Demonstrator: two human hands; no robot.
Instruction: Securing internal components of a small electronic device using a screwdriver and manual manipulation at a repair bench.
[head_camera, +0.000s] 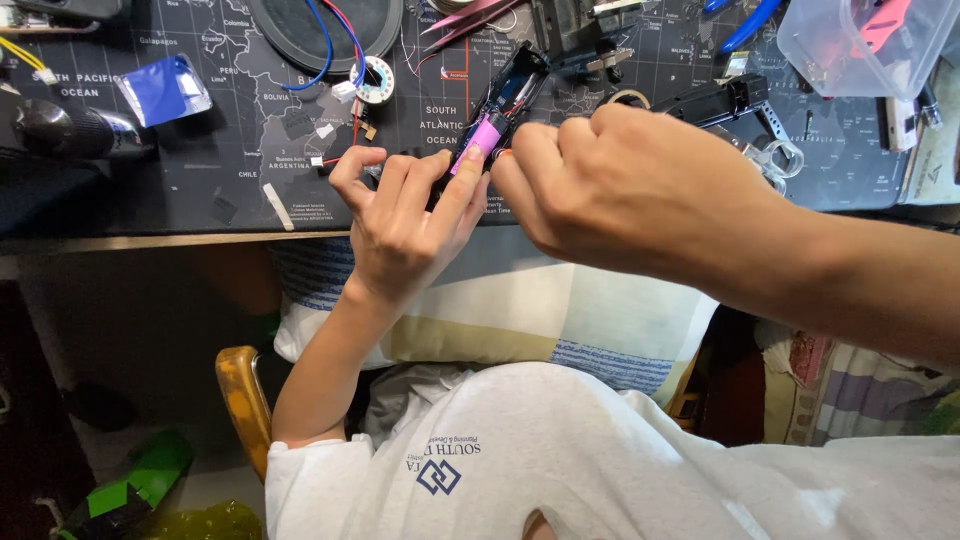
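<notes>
My left hand (400, 215) grips the near end of a long black device housing (515, 85), which lies open with a pink cylindrical battery cell (474, 147) in it. The thumb and fingers wrap around the housing's lower part. My right hand (620, 185) is closed in a loose fist just to the right, and its fingertips pinch at the housing beside the pink cell. Both hands are over the front edge of a dark desk mat (230, 150) printed with a world map.
On the mat lie a blue packet (160, 90), a round black disc (320, 30) with red and blue wires, a small solder spool (377, 80), pink tweezers (465, 15), a clear plastic box (860, 45) and another black part (715, 100). A cushion (520, 310) rests on my lap.
</notes>
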